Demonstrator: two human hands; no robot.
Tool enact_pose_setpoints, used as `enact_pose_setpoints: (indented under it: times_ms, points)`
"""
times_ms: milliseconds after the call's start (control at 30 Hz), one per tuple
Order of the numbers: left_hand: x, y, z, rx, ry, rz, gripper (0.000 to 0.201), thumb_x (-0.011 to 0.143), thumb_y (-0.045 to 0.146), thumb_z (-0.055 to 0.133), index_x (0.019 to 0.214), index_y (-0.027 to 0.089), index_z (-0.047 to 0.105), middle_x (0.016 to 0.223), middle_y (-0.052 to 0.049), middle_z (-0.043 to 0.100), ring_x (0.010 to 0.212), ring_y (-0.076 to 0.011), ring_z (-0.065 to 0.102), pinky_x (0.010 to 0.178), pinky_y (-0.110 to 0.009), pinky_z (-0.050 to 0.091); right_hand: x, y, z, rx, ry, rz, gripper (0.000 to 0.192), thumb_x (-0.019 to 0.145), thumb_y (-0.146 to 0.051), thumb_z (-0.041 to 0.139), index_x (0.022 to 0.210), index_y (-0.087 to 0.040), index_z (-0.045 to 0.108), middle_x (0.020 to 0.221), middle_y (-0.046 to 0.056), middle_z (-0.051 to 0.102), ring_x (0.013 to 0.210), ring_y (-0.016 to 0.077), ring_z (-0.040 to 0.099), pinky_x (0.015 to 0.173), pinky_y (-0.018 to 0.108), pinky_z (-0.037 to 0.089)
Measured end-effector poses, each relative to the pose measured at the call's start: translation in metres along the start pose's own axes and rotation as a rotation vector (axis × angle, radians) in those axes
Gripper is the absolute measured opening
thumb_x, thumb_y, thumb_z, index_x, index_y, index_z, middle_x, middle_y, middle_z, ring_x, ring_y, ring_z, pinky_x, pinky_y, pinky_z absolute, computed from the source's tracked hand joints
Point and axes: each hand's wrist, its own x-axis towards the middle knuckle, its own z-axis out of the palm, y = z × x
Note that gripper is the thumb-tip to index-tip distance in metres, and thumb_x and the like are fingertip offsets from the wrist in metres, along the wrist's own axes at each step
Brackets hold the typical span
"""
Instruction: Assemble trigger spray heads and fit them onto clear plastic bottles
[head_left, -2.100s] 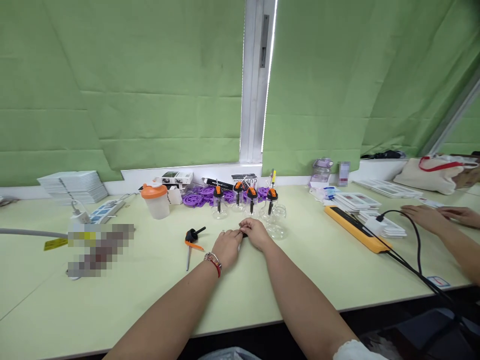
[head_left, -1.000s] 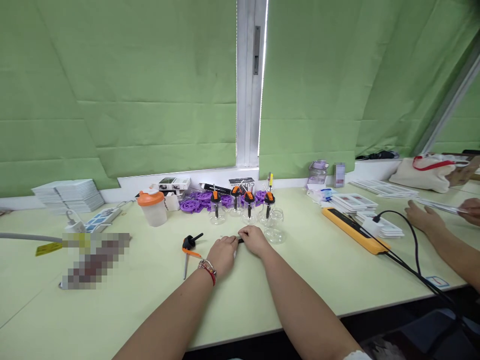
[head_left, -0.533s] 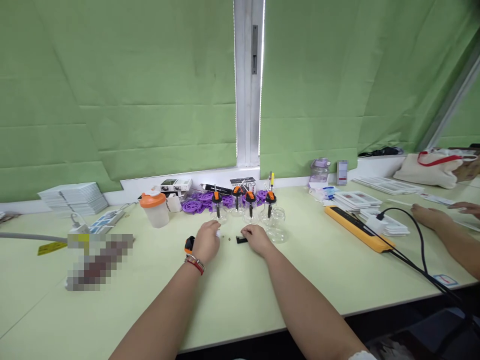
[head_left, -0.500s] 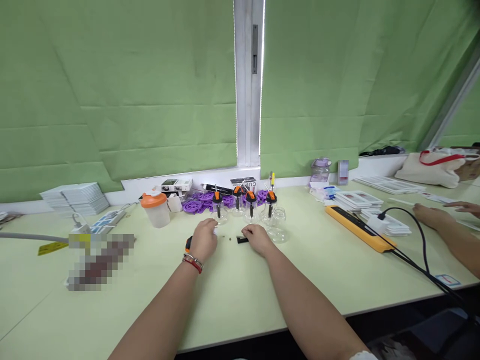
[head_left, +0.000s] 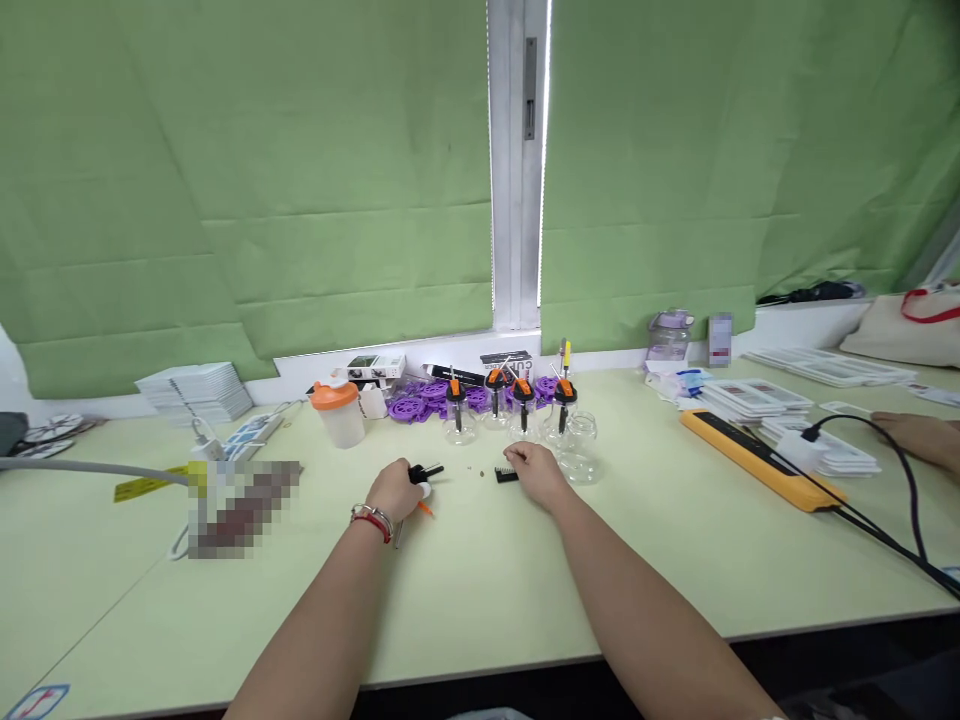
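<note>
The left hand [head_left: 394, 490] has its fingers curled around a black-and-orange pump head [head_left: 418, 474]; the right hand [head_left: 534, 472] rests, fingers loosely bent, touching a small black part [head_left: 506, 476]. Next, lifting calls for a firm pinch.

We read only one partial word: white letters "CU…" on black box [head_left: 505, 358] at window sill, behind row of orange-capped glass bottles [head_left: 510, 410]. Rest of that print too small. Yellow label [head_left: 144, 487], far left of bottles, and white box [head_left: 375, 366] carry print, illegible to us.
</note>
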Motion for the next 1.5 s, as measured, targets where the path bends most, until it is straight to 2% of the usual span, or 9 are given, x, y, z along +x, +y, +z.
enact_pose_setpoints:
  times_ms: [167,333,433,533,833,967,1100,1300,1500]
  points:
    - [-0.012,0.010,0.004,-0.231,0.053,0.220,0.042,0.060,0.017,0.062,0.102,0.017,0.055,0.094,-0.007,0.065,0.080,-0.0198,0.061,0.068,-0.027,0.043,-0.008,-0.022,0.003,0.010,0.028,-0.155,0.026,0.084,-0.028,0.046,0.088,-0.018,0.070,0.096,0.007,0.069,0.093,0.0203,0.059,0.086,0.032,0.041]
    - [-0.021,0.020,0.003,-0.311,0.080,0.456,0.027,0.062,0.017,0.058,0.089,0.019,0.057,0.085,-0.002,0.062,0.074,-0.0172,0.056,0.067,-0.027,0.043,-0.022,-0.042,0.014,0.054,-0.153,-0.232,0.028,0.084,-0.031,0.049,0.100,-0.019,0.069,0.094,0.006,0.069,0.083,0.0174,0.060,0.077,0.027,0.043]
    - [-0.022,0.024,0.007,-0.327,0.120,0.471,0.025,0.062,0.016,0.057,0.087,0.018,0.057,0.086,-0.003,0.061,0.074,-0.0174,0.056,0.068,-0.028,0.044,-0.028,-0.048,0.021,-0.013,-0.271,-0.185,0.027,0.084,-0.032,0.049,0.083,-0.018,0.071,0.072,0.003,0.067,0.064,0.0149,0.055,0.062,0.025,0.040]
    - [-0.023,0.025,0.012,-0.402,0.062,0.448,0.023,0.064,0.020,0.059,0.086,0.018,0.056,0.084,-0.003,0.061,0.071,-0.0166,0.056,0.066,-0.028,0.044,-0.030,-0.050,0.027,-0.057,-0.297,-0.147,0.026,0.082,-0.030,0.049,0.070,-0.017,0.069,0.058,0.001,0.060,0.055,0.0122,0.047,0.055,0.023,0.033]
    - [-0.024,0.024,0.014,-0.482,-0.013,0.402,0.021,0.061,0.020,0.060,0.082,0.017,0.058,0.074,-0.001,0.060,0.066,-0.0141,0.054,0.062,-0.026,0.043,-0.031,-0.042,0.038,0.253,-0.375,-0.020,0.013,0.073,-0.025,0.059,0.080,-0.016,0.065,0.063,-0.002,0.056,0.057,0.0094,0.044,0.055,0.021,0.034]
    - [-0.025,0.026,0.014,-0.603,-0.153,0.415,0.023,0.059,0.019,0.063,0.082,0.015,0.059,0.074,-0.001,0.061,0.066,-0.0139,0.054,0.062,-0.026,0.043,-0.032,-0.042,0.035,0.199,-0.344,-0.050,0.009,0.076,-0.025,0.057,0.075,-0.017,0.060,0.062,-0.004,0.053,0.057,0.0094,0.043,0.056,0.021,0.033]
    - [-0.026,0.025,0.013,-0.694,-0.250,0.432,0.025,0.060,0.019,0.064,0.085,0.014,0.062,0.079,-0.003,0.064,0.071,-0.0150,0.057,0.068,-0.027,0.045,-0.030,-0.043,0.032,0.207,-0.337,-0.046,0.012,0.080,-0.029,0.054,0.074,-0.018,0.054,0.062,-0.004,0.052,0.055,0.0090,0.042,0.054,0.020,0.033]
    - [-0.034,0.029,0.005,-0.790,-0.481,0.535,0.031,0.060,0.017,0.068,0.091,0.014,0.067,0.089,-0.007,0.066,0.082,-0.0181,0.060,0.077,-0.030,0.046,-0.029,-0.045,0.031,0.351,-0.417,0.140,0.032,0.085,-0.039,0.044,0.064,-0.016,0.051,0.050,-0.005,0.045,0.044,0.0077,0.035,0.046,0.020,0.028]
    - [-0.043,0.035,-0.005,-0.689,-0.480,0.596,0.026,0.061,0.016,0.064,0.086,0.014,0.069,0.095,-0.007,0.065,0.082,-0.0173,0.059,0.079,-0.029,0.047,-0.027,-0.046,0.021,0.414,-0.431,0.240,0.031,0.080,-0.040,0.050,0.060,-0.016,0.052,0.045,-0.006,0.042,0.039,0.0067,0.028,0.042,0.021,0.023]
